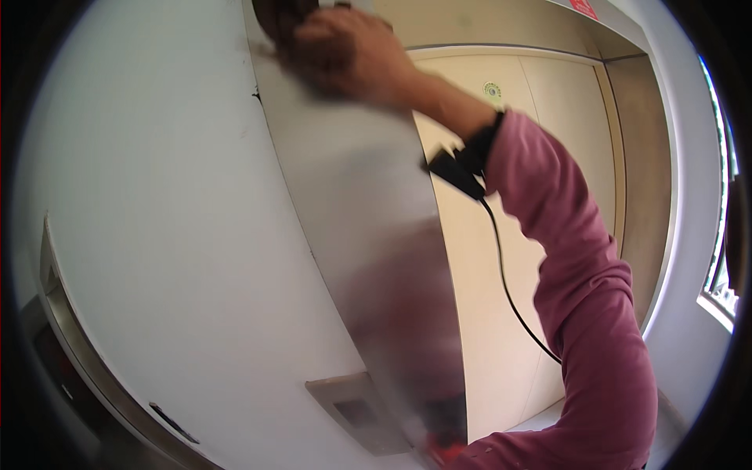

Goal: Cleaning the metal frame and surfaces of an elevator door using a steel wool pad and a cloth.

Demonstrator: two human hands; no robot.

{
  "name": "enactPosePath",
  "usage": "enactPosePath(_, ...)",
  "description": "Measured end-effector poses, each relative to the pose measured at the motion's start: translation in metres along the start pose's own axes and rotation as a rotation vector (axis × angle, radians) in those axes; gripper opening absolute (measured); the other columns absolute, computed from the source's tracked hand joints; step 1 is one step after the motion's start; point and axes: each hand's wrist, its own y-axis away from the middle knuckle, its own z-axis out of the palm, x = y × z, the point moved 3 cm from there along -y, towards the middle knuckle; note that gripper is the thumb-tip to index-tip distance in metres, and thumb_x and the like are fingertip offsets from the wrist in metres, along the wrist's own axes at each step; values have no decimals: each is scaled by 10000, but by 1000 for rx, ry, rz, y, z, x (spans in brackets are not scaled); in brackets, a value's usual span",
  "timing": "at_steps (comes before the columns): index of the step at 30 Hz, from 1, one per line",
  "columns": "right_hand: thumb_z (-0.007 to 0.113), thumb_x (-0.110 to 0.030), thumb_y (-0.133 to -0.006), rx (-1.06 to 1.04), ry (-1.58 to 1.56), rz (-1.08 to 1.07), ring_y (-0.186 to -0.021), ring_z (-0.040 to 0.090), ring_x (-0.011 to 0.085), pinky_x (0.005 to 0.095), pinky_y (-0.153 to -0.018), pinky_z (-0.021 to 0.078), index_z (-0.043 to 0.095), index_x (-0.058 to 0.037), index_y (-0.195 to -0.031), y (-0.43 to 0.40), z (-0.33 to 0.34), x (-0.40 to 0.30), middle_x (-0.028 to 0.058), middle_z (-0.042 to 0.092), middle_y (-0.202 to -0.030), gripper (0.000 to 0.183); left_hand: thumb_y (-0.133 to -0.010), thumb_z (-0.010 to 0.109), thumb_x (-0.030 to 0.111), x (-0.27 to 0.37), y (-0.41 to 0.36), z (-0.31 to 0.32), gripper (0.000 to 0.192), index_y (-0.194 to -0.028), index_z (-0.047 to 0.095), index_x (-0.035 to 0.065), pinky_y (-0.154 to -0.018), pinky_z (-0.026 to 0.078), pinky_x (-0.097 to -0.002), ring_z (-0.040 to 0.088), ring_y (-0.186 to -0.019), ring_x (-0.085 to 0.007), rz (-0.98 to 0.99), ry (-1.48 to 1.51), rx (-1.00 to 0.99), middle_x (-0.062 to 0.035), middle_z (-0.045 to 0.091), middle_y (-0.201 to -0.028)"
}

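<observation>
My right hand [346, 56] is at the upper middle, blurred, at a brushed metal door-frame panel [329, 176]. A dark shape [285, 20] lies by its fingers; I cannot tell whether it is a held thing or a reflection. A black band with a black device [455, 173] sits at the right wrist, and a black cable [505, 276] runs down from it. The arm wears a pink sleeve [593, 282]. A red blurred patch [443, 451] shows at the panel's lower end. My left hand is out of view.
To the left is a white wall [176, 205], with a wall plate [358, 411] low beside the panel. Behind the arm stand beige door panels [476, 247] with a round sticker [492, 90]. A window [719, 264] is at the far right, and another metal-edged frame [100, 364] at lower left.
</observation>
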Motion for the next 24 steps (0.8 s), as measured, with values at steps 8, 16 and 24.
enactPosePath(8, 462, -195, -763, -856, -621, -264, -1199, 330, 319, 493, -1014, 194, 479, -55, -1108, 218, -117, -210, 169, 405, -1228, 372, -823, 442, 213, 2, -32, 2, 246, -800, 561, -1, -473, 400, -312, 461, -504, -152, 276, 6, 135, -89, 512, -597)
enactPosePath(16, 460, -195, -768, -708, -588, -264, -1229, 297, 269, 433, -1048, 157, 486, -42, -1119, 166, -88, -153, 145, 412, -1237, 384, -826, 464, 195, -5, -45, 12, 195, -822, 562, 26, -343, 349, -270, 418, -403, -126, 152, 191, 44, -67, 485, -539)
enactPosePath(24, 553, -184, -714, -181, 145, 62, -1033, 445, 279, 363, -904, 328, 506, -66, -1042, -27, 47, 112, 143, 491, -1085, 352, -828, 442, 209, 5, -16, 23, 222, -778, 561, 28, -415, 382, -284, 443, -483, -100, 62, 174, 39, -49, 479, -576)
